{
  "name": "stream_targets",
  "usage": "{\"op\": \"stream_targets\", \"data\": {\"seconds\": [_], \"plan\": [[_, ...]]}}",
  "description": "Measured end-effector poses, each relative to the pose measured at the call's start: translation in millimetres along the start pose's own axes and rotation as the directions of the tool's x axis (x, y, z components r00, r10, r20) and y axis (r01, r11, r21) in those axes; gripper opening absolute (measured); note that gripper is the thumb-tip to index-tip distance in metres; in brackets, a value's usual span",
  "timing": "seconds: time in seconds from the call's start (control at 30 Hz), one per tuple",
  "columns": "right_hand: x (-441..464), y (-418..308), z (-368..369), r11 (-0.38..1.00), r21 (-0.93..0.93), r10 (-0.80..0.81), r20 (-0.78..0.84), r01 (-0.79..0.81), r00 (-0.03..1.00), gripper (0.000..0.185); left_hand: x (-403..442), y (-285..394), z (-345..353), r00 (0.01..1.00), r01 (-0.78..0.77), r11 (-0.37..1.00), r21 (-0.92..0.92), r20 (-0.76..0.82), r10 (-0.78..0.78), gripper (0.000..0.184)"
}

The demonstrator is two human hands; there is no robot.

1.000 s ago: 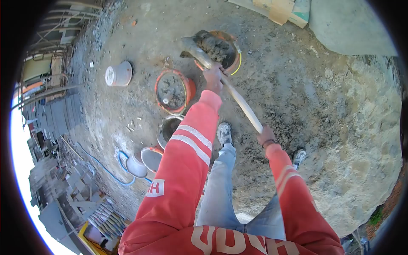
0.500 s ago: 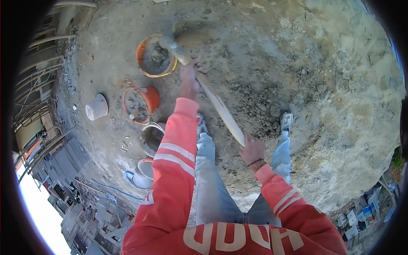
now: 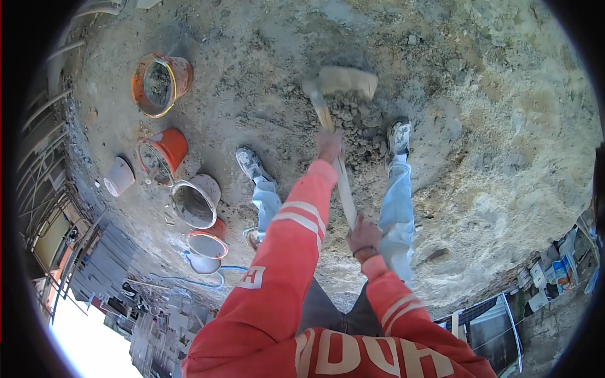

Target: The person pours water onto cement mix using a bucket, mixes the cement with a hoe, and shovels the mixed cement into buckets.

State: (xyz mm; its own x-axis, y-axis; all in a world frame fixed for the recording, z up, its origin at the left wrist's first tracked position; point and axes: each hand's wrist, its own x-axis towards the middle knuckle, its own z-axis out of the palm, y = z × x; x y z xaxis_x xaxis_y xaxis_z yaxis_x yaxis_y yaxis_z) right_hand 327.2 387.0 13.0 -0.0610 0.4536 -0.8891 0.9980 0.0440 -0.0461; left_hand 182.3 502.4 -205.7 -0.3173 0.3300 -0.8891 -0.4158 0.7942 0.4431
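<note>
My left hand [image 3: 329,147] is wrapped round the wooden handle of a hoe [image 3: 345,189], partway toward its head. Closed on the handle's end nearer my body is my right hand [image 3: 364,237], with a dark band at the wrist. The hoe's wide, mud-coated blade [image 3: 348,80] is at the far edge of a heap of wet, lumpy mortar [image 3: 362,129]; its lower edge is blurred against the heap. My shoes stand on either side of the heap, both spattered with grey.
To the left stand an orange bucket [image 3: 184,74] holding grey material, a red-orange bucket [image 3: 173,146], a whitish bucket [image 3: 207,186] and a small white bucket [image 3: 120,176]. A blue hose [image 3: 214,280] lies behind them. Boards and scrap [image 3: 157,327] cover the lower left.
The hoe has swung from beside the orange bucket to the right, over the mortar heap. Both hands keep their hold. My left foot has stepped left, and the view has shifted.
</note>
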Motion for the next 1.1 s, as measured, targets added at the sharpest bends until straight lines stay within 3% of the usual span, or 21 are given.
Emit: {"op": "stream_targets", "data": {"seconds": [0.07,0.1,0.17,0.27,0.33,0.4,0.43,0.5,0.53,0.57,0.6,0.63,0.7,0.8,0.83,0.87,0.9,0.93,1.0,1.07,1.1], "plan": [[-26,2,1,0.996,0.070,0.047,0.155,-0.058,0.987,0.061,-12,-56,-11,1.000,-0.019,1.000,-0.013,-0.010,0.019,0.027],[-37,4,5,0.995,0.071,0.059,0.142,-0.069,0.988,0.061,-23,-71,-17,0.999,-0.033,0.999,-0.032,-0.022,0.032,0.024],[-57,6,16,0.993,0.054,0.089,0.241,-0.105,0.966,0.060,-42,-93,-28,0.991,0.128,0.981,0.143,-0.047,-0.123,0.017],[-76,7,8,0.989,0.049,0.114,0.352,-0.140,0.929,0.054,-68,-124,-35,0.966,0.234,0.943,0.237,-0.163,-0.199,0.018],[-88,2,-1,0.990,0.079,0.087,0.308,-0.116,0.948,0.047,-74,-136,-41,0.947,0.304,0.914,0.270,-0.192,-0.258,0.016],[-74,3,-9,0.978,0.205,-0.047,0.123,0.021,0.991,0.031,-76,-137,-47,0.947,0.322,0.937,0.136,-0.067,-0.316,0.014],[-70,-13,-31,0.983,0.183,-0.046,0.124,0.023,0.991,0.031,-79,-134,-54,0.947,0.319,0.948,-0.011,0.047,-0.318,0.014],[-61,-65,-90,0.863,0.446,0.046,0.396,-0.236,0.917,0.021,-93,-117,-76,0.931,0.331,0.864,-0.380,0.280,-0.234,0.013],[-59,-82,-93,0.875,0.433,0.039,0.385,-0.217,0.922,0.021,-101,-104,-88,0.919,0.350,0.757,-0.551,0.361,-0.162,0.013],[-56,-98,-96,0.766,0.559,0.053,0.438,-0.318,0.897,0.016,-102,-90,-99,0.909,0.373,0.651,-0.661,0.400,-0.114,0.013],[-54,-117,-97,0.631,0.657,0.050,0.496,-0.412,0.867,0.015,-90,-68,-104,0.842,0.536,0.706,-0.463,0.357,-0.405,0.015],[-57,-138,-101,0.657,0.650,0.028,0.485,-0.382,0.874,0.015,-88,-58,-112,0.859,0.510,0.704,-0.494,0.343,-0.381,0.015],[-73,-185,-112,0.501,0.718,0.066,0.525,-0.483,0.849,0.013,-84,-38,-142,0.838,0.545,0.537,-0.645,0.395,-0.376,0.015],[-114,-251,-123,0.599,0.739,-0.025,0.403,-0.308,0.915,0.014,-59,18,-206,0.796,0.605,0.497,-0.622,0.464,-0.388,0.011],[-131,-264,-122,0.603,0.742,-0.039,0.394,-0.293,0.918,0.014,-62,53,-232,0.806,0.592,0.504,-0.629,0.458,-0.376,0.011],[-149,-272,-120,0.741,0.657,-0.298,0.139,0.137,0.944,0.012,-73,105,-265,0.830,0.556,0.599,-0.576,0.409,-0.378,0.013],[-166,-283,-125,0.748,0.564,-0.449,0.040,0.351,0.893,0.011,-75,140,-292,0.853,0.519,0.683,-0.513,0.358,-0.380,0.017],[-183,-295,-130,0.711,0.442,-0.584,-0.060,0.547,0.809,0.011,-61,155,-311,0.922,0.378,0.741,-0.554,0.294,-0.251,0.017],[-220,-322,-143,0.775,0.598,-0.299,0.063,0.203,0.952,0.021,-69,194,-346,0.988,0.130,0.797,-0.590,0.140,-0.057,0.014],[-218,-308,-112,0.783,0.554,-0.338,-0.003,0.283,0.941,0.025,-119,260,-379,0.999,0.022,0.812,-0.583,0.042,0.004,0.012],[-208,-304,-93,0.790,0.498,-0.374,-0.073,0.359,0.925,0.030,-136,279,-391,0.989,-0.150,0.815,-0.559,-0.077,0.129,0.013]]}}
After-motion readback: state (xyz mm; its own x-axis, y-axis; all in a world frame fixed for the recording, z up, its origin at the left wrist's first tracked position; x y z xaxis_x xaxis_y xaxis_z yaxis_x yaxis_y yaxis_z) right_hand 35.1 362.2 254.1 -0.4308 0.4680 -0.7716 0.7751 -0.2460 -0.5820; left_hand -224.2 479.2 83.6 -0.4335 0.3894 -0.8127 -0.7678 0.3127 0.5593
